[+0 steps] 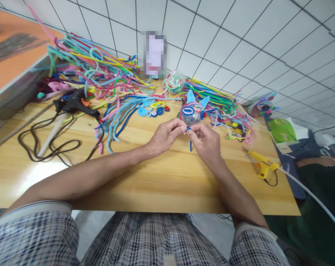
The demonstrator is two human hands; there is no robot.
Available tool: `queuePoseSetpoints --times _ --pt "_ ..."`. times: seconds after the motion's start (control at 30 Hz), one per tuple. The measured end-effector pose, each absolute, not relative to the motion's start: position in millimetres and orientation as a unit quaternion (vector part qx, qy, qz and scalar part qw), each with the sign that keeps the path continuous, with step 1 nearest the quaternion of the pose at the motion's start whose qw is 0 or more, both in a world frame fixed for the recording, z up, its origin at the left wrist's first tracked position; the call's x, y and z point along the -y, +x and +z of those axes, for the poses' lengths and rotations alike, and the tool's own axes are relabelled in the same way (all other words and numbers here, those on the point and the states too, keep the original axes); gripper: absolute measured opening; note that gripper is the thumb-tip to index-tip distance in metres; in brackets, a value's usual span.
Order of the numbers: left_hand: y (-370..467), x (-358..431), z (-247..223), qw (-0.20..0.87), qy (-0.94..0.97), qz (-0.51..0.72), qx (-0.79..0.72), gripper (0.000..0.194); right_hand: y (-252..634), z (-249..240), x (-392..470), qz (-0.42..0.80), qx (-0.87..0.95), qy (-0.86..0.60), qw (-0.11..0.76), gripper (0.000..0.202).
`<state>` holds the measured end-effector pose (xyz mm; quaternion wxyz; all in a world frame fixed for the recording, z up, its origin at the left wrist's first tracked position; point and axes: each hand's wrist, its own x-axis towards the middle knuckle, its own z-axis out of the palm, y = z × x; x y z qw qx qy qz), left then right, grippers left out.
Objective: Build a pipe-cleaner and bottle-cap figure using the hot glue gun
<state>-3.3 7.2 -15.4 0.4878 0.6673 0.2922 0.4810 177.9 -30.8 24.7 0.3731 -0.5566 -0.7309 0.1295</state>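
Note:
Both hands meet above the middle of the wooden table, fingertips pinched on one dark blue pipe cleaner (pixel 191 146). Its lower end hangs straight down below the fingers. My left hand (pixel 169 136) grips it from the left, my right hand (pixel 206 140) from the right; most of the piece is hidden by the fingers. Just behind them sits a clear round ball (pixel 193 115) with light blue ear shapes, a blue ring and a red and blue button-like coil on it. Several coiled pipe cleaner discs (pixel 142 112) in blue, yellow and red lie to its left.
A black glue gun (pixel 77 103) with a looped cord lies left, a yellow glue gun (pixel 263 162) right. Pipe cleaner heaps (pixel 95 70) line the back by the tiled wall, around another clear ball (pixel 175 81) and a blurred upright screen (pixel 155 53). Someone in dark clothes (pixel 319 195) is at right.

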Motion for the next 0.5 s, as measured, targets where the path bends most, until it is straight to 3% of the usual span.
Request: queuePoseSetpoints --times 0.1,0.23,0.33,0.5 --pt "-2.1 -10.2 -19.8 0.496 0.671 0.470 -0.287 0.024 181.6 21.8 29.5 0.108 0.744 -0.550 0.363 0.010" --pt "-5.6 -19.7 -24.6 0.386 0.760 0.450 -0.266 0.014 187.3 16.6 29.6 0.012 0.791 -0.524 0.316 0.012" --pt "-8.4 -23.1 -25.8 0.313 0.796 0.451 -0.257 0.017 187.0 14.7 30.9 -0.015 0.805 -0.519 0.288 0.015" --pt "-8.4 -15.1 -19.2 0.356 0.756 0.471 -0.283 0.018 181.6 17.0 30.8 0.022 0.778 -0.529 0.337 0.011"
